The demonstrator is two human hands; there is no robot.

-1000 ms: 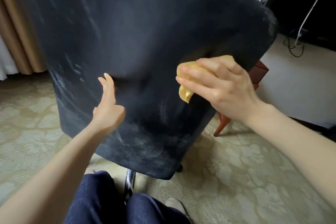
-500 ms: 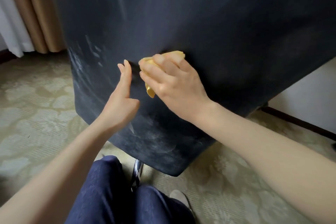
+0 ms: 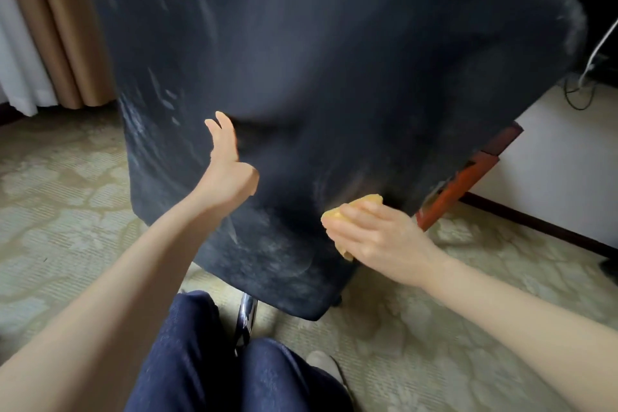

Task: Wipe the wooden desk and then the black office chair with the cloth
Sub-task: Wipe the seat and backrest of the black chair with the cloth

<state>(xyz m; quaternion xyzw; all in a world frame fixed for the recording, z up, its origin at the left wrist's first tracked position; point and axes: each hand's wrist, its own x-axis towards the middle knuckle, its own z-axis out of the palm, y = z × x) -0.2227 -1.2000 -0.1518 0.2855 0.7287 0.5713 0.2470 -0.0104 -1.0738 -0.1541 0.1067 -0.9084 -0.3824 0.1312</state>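
Right hand point(image 3: 378, 237) clamps a crumpled yellow cloth point(image 3: 366, 202), fingers curled over it, pressing it onto the lower right part of the backrest of the black office chair point(image 3: 317, 60), close to the backrest's bottom edge. Bits of cloth poke out above the fingertips and below the palm. Left hand point(image 3: 229, 170) lies flat against the same backrest, left of and higher than the cloth, fingers point(image 3: 222, 129) straight and pointing up, thumb out to the side, holding nothing. Hands well apart. Backrest is dark fabric, fills most of the view, tilted, with pale dusty streaks down its left side and along the lower edge. Shiny chrome chair post point(image 3: 246, 318) shows under the backrest, between the person's knees in dark blue trousers point(image 3: 200, 361). Pale shoe tip point(image 3: 322, 361) just right of the knees. Reddish-brown wooden furniture leg point(image 3: 468, 177) sticks out behind the chair's right edge, up and right of the cloth hand; cannot tell if it belongs to the desk. Beige patterned carpet point(image 3: 67, 211) covers the floor. Tan curtain point(image 3: 67, 27) and white sheer curtain point(image 3: 16, 60) hang top left. White wall point(image 3: 551, 160) with dark baseboard point(image 3: 535, 227) on the right, black cables point(image 3: 580, 94) upper right. Right hand and cloth are motion-blurred.
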